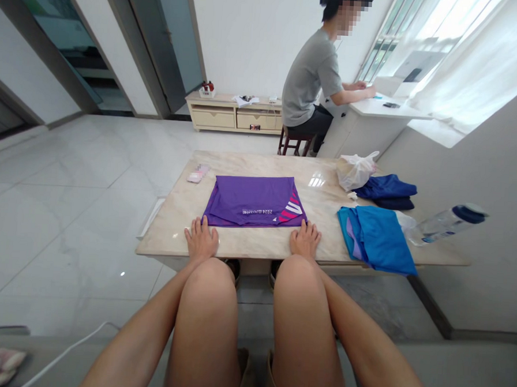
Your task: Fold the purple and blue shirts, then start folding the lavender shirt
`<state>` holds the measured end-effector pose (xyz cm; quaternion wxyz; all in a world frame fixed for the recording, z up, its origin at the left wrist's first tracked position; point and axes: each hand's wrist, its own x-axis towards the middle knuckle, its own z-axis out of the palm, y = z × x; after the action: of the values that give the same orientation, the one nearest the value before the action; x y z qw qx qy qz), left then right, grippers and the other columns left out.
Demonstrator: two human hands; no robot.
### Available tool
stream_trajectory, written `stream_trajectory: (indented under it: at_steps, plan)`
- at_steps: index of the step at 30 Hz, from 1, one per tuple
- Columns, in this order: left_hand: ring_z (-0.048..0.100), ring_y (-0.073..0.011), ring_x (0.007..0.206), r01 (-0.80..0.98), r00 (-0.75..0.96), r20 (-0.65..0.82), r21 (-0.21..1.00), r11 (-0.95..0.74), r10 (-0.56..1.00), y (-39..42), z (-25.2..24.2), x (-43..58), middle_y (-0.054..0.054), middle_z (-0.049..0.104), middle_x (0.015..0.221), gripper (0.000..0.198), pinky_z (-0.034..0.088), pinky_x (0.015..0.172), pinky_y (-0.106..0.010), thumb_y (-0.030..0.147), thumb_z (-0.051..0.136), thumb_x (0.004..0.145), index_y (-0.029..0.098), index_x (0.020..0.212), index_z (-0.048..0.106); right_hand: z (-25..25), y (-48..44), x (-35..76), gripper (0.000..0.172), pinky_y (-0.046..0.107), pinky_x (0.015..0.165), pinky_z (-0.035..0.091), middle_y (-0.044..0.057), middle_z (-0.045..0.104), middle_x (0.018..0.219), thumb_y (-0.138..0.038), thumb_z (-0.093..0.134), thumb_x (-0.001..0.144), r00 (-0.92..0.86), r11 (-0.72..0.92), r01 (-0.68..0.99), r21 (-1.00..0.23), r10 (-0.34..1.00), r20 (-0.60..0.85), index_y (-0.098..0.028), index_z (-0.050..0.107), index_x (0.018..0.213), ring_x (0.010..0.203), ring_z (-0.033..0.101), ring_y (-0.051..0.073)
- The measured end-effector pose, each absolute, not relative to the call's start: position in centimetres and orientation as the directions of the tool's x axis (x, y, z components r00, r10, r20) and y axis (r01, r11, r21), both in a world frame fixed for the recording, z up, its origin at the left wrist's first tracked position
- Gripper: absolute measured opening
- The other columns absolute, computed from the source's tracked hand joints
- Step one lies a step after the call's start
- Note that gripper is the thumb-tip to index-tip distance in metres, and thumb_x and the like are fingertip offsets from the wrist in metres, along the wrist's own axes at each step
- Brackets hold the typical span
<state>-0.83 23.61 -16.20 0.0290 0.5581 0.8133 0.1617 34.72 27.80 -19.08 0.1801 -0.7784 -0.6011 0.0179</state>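
A purple shirt (253, 199), folded into a wide rectangle, lies flat on the marble-topped table (256, 243). White lettering with "2024" and a pink-and-white striped patch show near its right side. My left hand (201, 239) rests on the table at the near left corner of the cloth, fingers spread and fingertips touching its edge. At the near right corner, my right hand (306, 240) lies palm down in the same way, its fingers apart. Neither hand grips the fabric.
Folded blue clothes (381, 237) hang slightly over the table's front edge at right. Behind them are a white plastic bag (355, 171), dark blue clothes (386, 190) and a clear bottle (445, 223). A pink item (197, 173) lies back left. Another person (312, 75) sits beyond.
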Motion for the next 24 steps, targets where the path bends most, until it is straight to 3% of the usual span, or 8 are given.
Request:
stream_trajectory:
  at_steps: [4,12,24]
  plan:
    - [0.032,-0.0371,0.172,0.889,-0.385,0.135,0.319,0.328,0.913,23.44,-15.91,-0.71,-0.023,0.041,0.181,0.074,0.017,0.141,-0.066,0.037,0.040,0.109,0.008,0.176,0.039,-19.20,27.80,34.68,0.071,0.064,0.137,0.019,0.021,0.045,0.177,-0.032,0.036,0.104,0.282,-0.212,0.927,-0.309,0.938,0.201,-0.008,0.051,0.169,0.165,0.035,0.040]
    - [0.032,-0.0372,0.172,0.893,-0.381,0.152,0.315,0.321,0.912,23.46,-16.23,-0.75,-0.023,0.041,0.181,0.068,0.016,0.141,-0.066,0.037,0.040,0.108,0.009,0.169,0.052,-18.87,27.63,34.68,0.070,0.064,0.137,0.021,0.020,0.046,0.176,-0.032,0.037,0.104,0.278,-0.203,0.926,-0.319,0.938,0.209,-0.009,0.054,0.167,0.164,0.037,0.040]
    - [0.033,-0.0373,0.171,0.891,-0.372,0.142,0.334,0.309,0.917,23.39,-16.44,-1.03,-0.022,0.046,0.178,0.068,0.016,0.142,-0.064,0.035,0.041,0.108,0.008,0.170,0.049,-18.77,27.49,34.67,0.070,0.065,0.138,0.016,0.023,0.051,0.172,-0.033,0.035,0.104,0.274,-0.178,0.903,-0.392,0.940,0.205,-0.005,0.052,0.166,0.163,0.037,0.040]
